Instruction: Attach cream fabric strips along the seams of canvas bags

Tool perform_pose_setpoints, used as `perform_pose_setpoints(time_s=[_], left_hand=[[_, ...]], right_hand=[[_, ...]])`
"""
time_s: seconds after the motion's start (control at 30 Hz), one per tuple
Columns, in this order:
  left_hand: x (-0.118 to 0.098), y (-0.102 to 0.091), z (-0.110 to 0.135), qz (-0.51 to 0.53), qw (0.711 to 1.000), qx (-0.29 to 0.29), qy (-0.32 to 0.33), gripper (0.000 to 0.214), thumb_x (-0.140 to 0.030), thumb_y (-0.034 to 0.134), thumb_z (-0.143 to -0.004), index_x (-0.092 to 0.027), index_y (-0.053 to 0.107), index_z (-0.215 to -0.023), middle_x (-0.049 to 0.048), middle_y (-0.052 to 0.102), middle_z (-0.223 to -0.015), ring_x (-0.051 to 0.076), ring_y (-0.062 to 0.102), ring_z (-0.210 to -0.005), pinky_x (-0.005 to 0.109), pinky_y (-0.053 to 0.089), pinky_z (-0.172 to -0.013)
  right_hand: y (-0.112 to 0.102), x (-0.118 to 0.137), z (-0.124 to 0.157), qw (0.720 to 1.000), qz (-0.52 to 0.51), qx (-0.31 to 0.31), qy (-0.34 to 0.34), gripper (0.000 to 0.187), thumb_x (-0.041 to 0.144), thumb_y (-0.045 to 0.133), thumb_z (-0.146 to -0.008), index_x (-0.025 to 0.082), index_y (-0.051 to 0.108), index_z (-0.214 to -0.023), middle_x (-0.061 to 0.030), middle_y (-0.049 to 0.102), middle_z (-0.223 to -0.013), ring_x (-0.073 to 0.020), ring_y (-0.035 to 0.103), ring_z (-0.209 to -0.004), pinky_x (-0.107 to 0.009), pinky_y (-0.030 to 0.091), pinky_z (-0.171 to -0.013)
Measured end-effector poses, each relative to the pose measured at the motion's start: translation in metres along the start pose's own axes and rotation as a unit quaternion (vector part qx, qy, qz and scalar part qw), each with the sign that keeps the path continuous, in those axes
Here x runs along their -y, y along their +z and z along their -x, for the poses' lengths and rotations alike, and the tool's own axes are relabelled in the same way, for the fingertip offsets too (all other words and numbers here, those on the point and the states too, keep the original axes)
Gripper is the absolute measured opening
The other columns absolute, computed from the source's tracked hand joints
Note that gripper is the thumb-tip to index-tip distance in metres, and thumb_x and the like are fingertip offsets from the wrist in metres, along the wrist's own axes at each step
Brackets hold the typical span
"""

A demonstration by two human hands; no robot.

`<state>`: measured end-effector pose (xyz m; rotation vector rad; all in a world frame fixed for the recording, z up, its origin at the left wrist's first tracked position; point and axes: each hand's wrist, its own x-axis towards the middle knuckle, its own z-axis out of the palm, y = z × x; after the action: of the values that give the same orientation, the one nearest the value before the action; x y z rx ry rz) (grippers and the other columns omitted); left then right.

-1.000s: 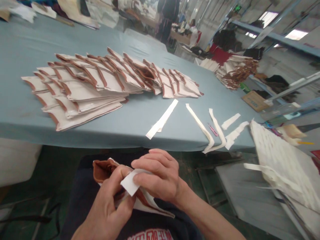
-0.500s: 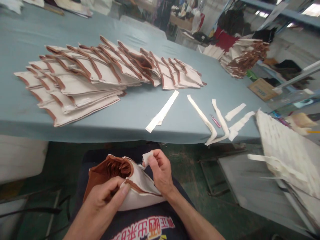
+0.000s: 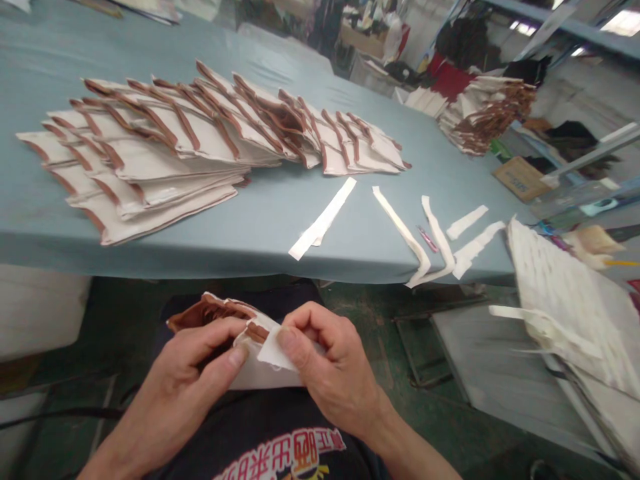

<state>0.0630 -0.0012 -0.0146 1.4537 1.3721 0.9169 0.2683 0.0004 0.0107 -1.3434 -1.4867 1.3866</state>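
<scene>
A cream fabric pouch with a brown lining (image 3: 210, 312) rests on my lap, its gathered brown inside partly showing. My left hand (image 3: 200, 373) pinches the pouch's edge between thumb and fingers, near a brown-bound seam. In my right hand (image 3: 330, 360), thumb and fingers grip a white strip (image 3: 274, 352), whose end lies against that edge, close to the left fingertips. The rest of the strip is hidden behind the right hand.
On the blue-covered table (image 3: 270, 220) lie overlapping cream pouches with brown edging (image 3: 200, 133). Several white strips (image 3: 325, 217) and a small purple tool (image 3: 427, 239) are near its front edge. Farther right stand a pouch pile (image 3: 485, 113), a cardboard box (image 3: 519, 179) and a white-covered surface (image 3: 560, 293).
My right hand has moved down and left, bringing the white strip to the pouch's edge beside my left hand. The pouch mouth has tilted and shows less of its inside.
</scene>
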Motion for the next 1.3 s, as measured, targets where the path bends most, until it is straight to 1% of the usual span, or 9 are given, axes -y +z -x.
perform_pose_setpoints(time_s=[0.13, 0.23, 0.37, 0.5, 0.67, 0.87, 0.97, 1.1, 1.3], left_hand=[[0.004, 0.001, 0.002, 0.027, 0.999, -0.021, -0.008, 0.03, -0.049, 0.069, -0.084, -0.028, 0.085, -0.069, 0.0026, 0.08, -0.069, 0.022, 0.07, -0.056, 0.024, 0.054, -0.05], [0.012, 0.004, 0.005, 0.046, 0.998, -0.045, -0.025, 0.029, -0.048, 0.071, -0.083, -0.027, 0.086, -0.07, 0.0042, 0.083, -0.078, 0.022, 0.072, -0.063, 0.024, 0.055, -0.053], [0.019, 0.006, 0.008, 0.092, 0.992, -0.039, -0.073, 0.029, -0.049, 0.074, -0.082, -0.025, 0.088, -0.075, 0.0067, 0.086, -0.089, 0.023, 0.072, -0.068, 0.024, 0.055, -0.053], [0.024, 0.007, 0.009, 0.14, 0.983, -0.039, -0.111, 0.03, -0.05, 0.077, -0.08, -0.024, 0.09, -0.082, 0.005, 0.087, -0.095, 0.024, 0.075, -0.07, 0.024, 0.057, -0.056], [0.032, 0.007, 0.009, 0.15, 0.982, -0.028, -0.109, 0.032, -0.048, 0.077, -0.084, -0.022, 0.092, -0.093, 0.0044, 0.088, -0.103, 0.023, 0.074, -0.076, 0.023, 0.056, -0.06], [0.044, 0.008, 0.01, 0.168, 0.98, -0.024, -0.107, 0.033, -0.047, 0.075, -0.093, -0.022, 0.092, -0.107, 0.0095, 0.087, -0.119, 0.024, 0.075, -0.084, 0.024, 0.056, -0.065], [0.05, 0.008, 0.011, 0.188, 0.976, -0.018, -0.113, 0.036, -0.05, 0.076, -0.094, -0.022, 0.091, -0.112, 0.0097, 0.086, -0.122, 0.023, 0.075, -0.083, 0.025, 0.056, -0.066], [0.053, 0.006, 0.011, 0.207, 0.97, -0.017, -0.125, 0.042, -0.056, 0.084, -0.088, -0.024, 0.091, -0.115, 0.0079, 0.086, -0.121, 0.023, 0.075, -0.083, 0.025, 0.058, -0.067], [0.043, 0.006, 0.009, 0.178, 0.976, -0.033, -0.119, 0.041, -0.059, 0.086, -0.084, -0.024, 0.092, -0.105, 0.0075, 0.087, -0.11, 0.021, 0.075, -0.08, 0.022, 0.057, -0.066]], right_hand=[[0.01, -0.003, -0.001, 0.998, 0.027, -0.045, -0.024, 0.03, 0.044, 0.069, -0.099, 0.021, 0.066, -0.08, 0.0042, 0.061, -0.063, -0.0086, 0.047, -0.052, -0.023, 0.032, -0.05], [0.014, -0.003, -0.001, 0.995, 0.049, -0.072, -0.05, 0.028, 0.042, 0.07, -0.099, 0.021, 0.067, -0.08, 0.0028, 0.066, -0.066, -0.01, 0.053, -0.055, -0.023, 0.038, -0.054], [0.019, -0.006, -0.001, 0.99, 0.075, -0.09, -0.077, 0.025, 0.037, 0.07, -0.1, 0.021, 0.07, -0.081, 0.0014, 0.071, -0.071, -0.0111, 0.059, -0.059, -0.024, 0.044, -0.06], [0.024, -0.008, -0.003, 0.985, 0.106, -0.097, -0.093, 0.024, 0.037, 0.068, -0.103, 0.022, 0.072, -0.084, 0.0002, 0.074, -0.073, -0.0121, 0.063, -0.06, -0.025, 0.047, -0.061], [0.026, -0.01, -0.009, 0.977, 0.148, -0.109, -0.11, 0.025, 0.039, 0.067, -0.105, 0.022, 0.074, -0.089, -0.0007, 0.076, -0.075, -0.0132, 0.066, -0.062, -0.025, 0.048, -0.061], [0.032, -0.017, -0.015, 0.956, 0.194, -0.14, -0.172, 0.022, 0.033, 0.068, -0.105, 0.021, 0.074, -0.088, 0.0002, 0.079, -0.076, -0.013, 0.071, -0.062, -0.024, 0.048, -0.062], [0.036, -0.02, -0.017, 0.944, 0.214, -0.157, -0.196, 0.022, 0.031, 0.068, -0.106, 0.02, 0.073, -0.088, 0.0003, 0.08, -0.076, -0.012, 0.072, -0.062, -0.023, 0.047, -0.062], [0.039, -0.021, -0.017, 0.93, 0.236, -0.175, -0.219, 0.025, 0.032, 0.066, -0.109, 0.02, 0.073, -0.088, 0.0005, 0.08, -0.076, -0.0114, 0.073, -0.061, -0.023, 0.047, -0.061], [0.044, -0.023, -0.017, 0.91, 0.269, -0.195, -0.248, 0.034, 0.037, 0.06, -0.114, 0.02, 0.072, -0.086, 0.001, 0.079, -0.074, -0.0111, 0.073, -0.058, -0.024, 0.046, -0.06]])
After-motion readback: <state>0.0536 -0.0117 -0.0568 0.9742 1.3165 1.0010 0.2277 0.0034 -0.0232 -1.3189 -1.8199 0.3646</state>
